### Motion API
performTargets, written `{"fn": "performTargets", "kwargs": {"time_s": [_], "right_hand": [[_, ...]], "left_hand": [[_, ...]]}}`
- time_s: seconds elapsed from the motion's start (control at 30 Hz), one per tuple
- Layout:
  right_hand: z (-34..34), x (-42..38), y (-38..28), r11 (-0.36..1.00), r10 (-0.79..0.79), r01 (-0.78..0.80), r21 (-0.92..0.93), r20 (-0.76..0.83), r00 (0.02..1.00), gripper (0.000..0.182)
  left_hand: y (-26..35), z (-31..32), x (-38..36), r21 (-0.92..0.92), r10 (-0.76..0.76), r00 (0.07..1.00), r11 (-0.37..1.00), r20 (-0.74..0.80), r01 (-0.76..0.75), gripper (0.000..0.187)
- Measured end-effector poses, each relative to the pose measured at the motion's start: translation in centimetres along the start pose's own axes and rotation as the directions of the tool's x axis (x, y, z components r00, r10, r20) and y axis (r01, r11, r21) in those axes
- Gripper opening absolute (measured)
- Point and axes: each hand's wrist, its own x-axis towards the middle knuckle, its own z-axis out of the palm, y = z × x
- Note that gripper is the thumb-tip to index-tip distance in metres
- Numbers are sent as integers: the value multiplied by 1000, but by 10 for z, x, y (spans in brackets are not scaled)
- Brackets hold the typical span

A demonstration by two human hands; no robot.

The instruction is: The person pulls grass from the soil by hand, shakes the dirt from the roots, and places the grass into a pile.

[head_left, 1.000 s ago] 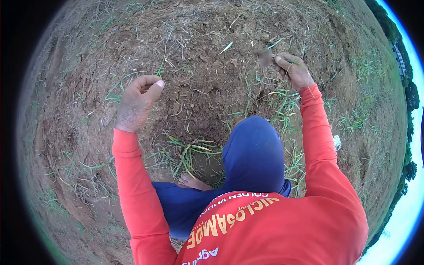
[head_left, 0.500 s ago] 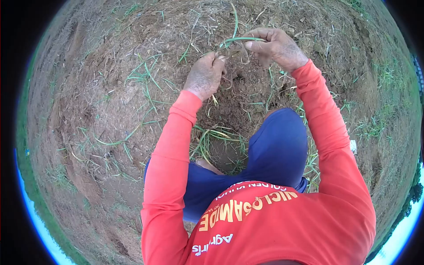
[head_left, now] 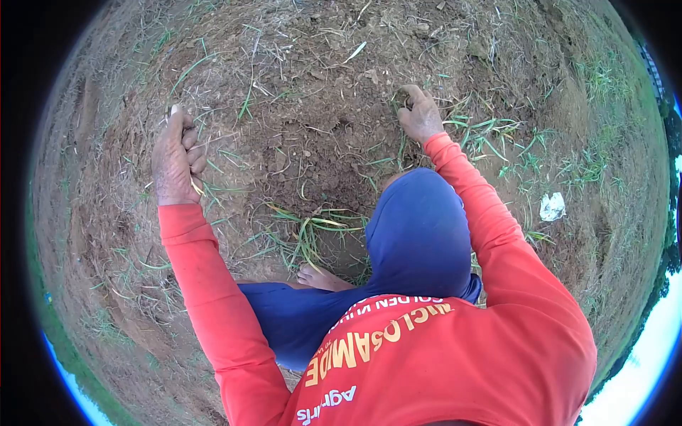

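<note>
My left hand (head_left: 179, 157) hovers at the left over the soil. Its fingers are curled in, and the forefinger side points up and away. A small pale spot shows at its tip, and a yellowish strand (head_left: 197, 187) pokes out near the wrist; what the palm holds is hidden. Close to the ground at the upper right, my right hand (head_left: 422, 118) has its bent forefinger and thumb apart, beside thin green blades. Its other fingers are mostly hidden. Between the hands lies loose, dug-up brown soil (head_left: 320, 153).
A clump of green and yellowing blades (head_left: 309, 231) lies before my bare foot (head_left: 323, 277). More long green leaves (head_left: 486, 129) lie right of my right hand. A crumpled white scrap (head_left: 552, 206) rests at the right. My raised knee (head_left: 426, 227) stands in the middle.
My hands were close together over the soil, with a green blade at the right fingers. They have moved apart: left hand leftward and nearer, right hand slightly down toward the ground.
</note>
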Motion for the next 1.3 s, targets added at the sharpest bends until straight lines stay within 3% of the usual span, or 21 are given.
{"fn": "performTargets", "kwargs": {"time_s": [0.1,0.13,0.43,0.53,0.67,0.8,0.93,1.03,1.2,1.3], "right_hand": [[6,-2,-12,997,2,2,78,-57,998,50],[3,-2,-19,991,28,-16,136,-82,996,42],[4,16,-3,991,-78,95,97,-169,983,18],[0,20,-1,979,-17,69,194,-254,967,18],[-15,15,1,962,92,-41,268,-183,979,16],[-32,14,3,866,169,-38,498,-221,961,18],[-77,8,-39,665,301,-142,733,-89,949,15],[-97,16,-58,510,298,-142,848,-20,954,15],[-132,49,-89,458,201,-144,877,56,978,16],[-138,81,-85,311,141,48,949,-96,985,16]], "left_hand": [[-3,2,1,57,-33,998,998,52,30,28],[-4,2,0,62,-29,998,998,50,26,27],[-2,-4,-6,61,-12,998,998,68,7,25],[-4,-5,-7,62,-6,998,998,60,2,26],[-2,-6,-9,71,-7,997,998,75,1,28],[-1,-2,-9,100,-26,994,995,104,16,29],[-5,14,-9,155,-44,989,988,143,21,28],[-9,21,-8,181,-66,983,983,170,35,27],[-10,29,-9,181,-58,980,983,190,23,27],[-7,29,-12,162,-47,981,987,188,16,27]]}}
